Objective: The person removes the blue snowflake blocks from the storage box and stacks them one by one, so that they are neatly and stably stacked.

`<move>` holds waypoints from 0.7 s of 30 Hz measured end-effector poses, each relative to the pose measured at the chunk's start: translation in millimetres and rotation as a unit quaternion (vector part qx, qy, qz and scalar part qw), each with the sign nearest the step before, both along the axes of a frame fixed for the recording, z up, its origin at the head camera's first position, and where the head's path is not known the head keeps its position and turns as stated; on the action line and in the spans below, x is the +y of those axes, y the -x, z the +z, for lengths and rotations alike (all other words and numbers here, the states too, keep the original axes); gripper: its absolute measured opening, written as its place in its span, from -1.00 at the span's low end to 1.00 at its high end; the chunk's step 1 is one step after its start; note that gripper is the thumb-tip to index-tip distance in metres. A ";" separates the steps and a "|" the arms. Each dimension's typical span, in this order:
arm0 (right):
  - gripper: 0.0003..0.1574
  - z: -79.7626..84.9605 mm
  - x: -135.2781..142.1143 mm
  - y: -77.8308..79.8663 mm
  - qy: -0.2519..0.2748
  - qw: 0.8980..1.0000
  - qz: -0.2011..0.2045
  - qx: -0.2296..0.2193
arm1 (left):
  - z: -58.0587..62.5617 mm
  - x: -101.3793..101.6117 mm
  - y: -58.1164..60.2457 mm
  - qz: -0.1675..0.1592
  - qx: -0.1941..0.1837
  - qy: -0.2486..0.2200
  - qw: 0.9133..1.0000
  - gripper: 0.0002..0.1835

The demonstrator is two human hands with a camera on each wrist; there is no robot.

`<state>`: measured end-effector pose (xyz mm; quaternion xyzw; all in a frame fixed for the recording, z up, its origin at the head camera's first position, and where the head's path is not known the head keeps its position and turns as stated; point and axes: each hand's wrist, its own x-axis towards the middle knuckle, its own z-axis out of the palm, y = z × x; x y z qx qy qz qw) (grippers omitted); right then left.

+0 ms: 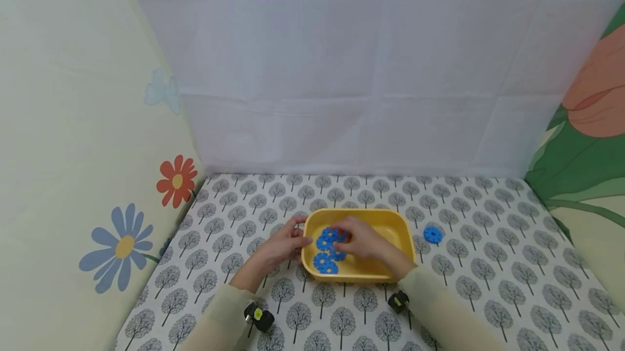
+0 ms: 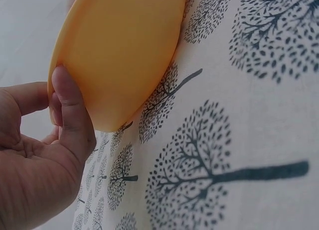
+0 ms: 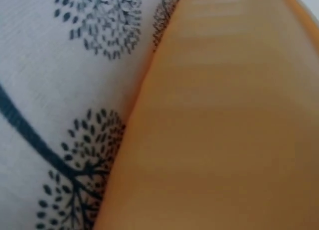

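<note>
A yellow tray [image 1: 386, 274] with raised walls sits on the cloth. Several blue notched discs [image 1: 322, 260], shaped like flowers, lie in its left part, some overlapping. My left hand [image 1: 285, 242] grips the tray's left rim; in the left wrist view the thumb presses on the yellow wall [image 2: 124, 51]. Inside the tray, my right hand [image 1: 363, 240] reaches over the discs, thumb and fingers bent around blue pieces. Whether it pinches one is hidden. The right wrist view shows only the tray's yellow side [image 3: 214, 120] and cloth, no fingers.
One more blue disc [image 1: 433, 235] lies on the cloth to the right of the tray. A tree-printed cloth [image 1: 234, 229] covers the table. White sheeting [image 1: 303, 69] hangs behind, with flower-patterned panels [image 1: 73, 150] at both sides.
</note>
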<state>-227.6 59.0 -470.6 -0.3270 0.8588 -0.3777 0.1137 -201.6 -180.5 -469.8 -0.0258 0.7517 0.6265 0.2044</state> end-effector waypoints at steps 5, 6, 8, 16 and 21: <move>-0.48 -2.9 -3.5 -3.0 -0.027 0.999 0.022 -0.021 | 0.6 0.7 0.9 -0.002 0.002 0.005 1.000 -0.34; -0.48 -3.7 -4.5 -3.6 -0.034 0.999 0.024 -0.026 | 0.8 0.4 0.8 -0.003 0.002 0.006 1.000 -0.35; -0.48 -5.1 -6.6 -4.9 -0.048 0.998 0.031 -0.030 | 1.0 0.3 0.9 -0.004 0.001 0.004 1.000 -0.35; -0.45 -8.3 -14.5 -7.4 -0.112 0.991 0.070 -0.014 | 1.3 -1.3 0.5 -0.016 0.003 0.000 1.000 -0.33; -0.46 -11.7 -19.3 -8.0 -0.135 0.988 0.079 0.003 | 2.0 -0.7 -0.6 -0.011 0.006 0.009 1.000 -0.34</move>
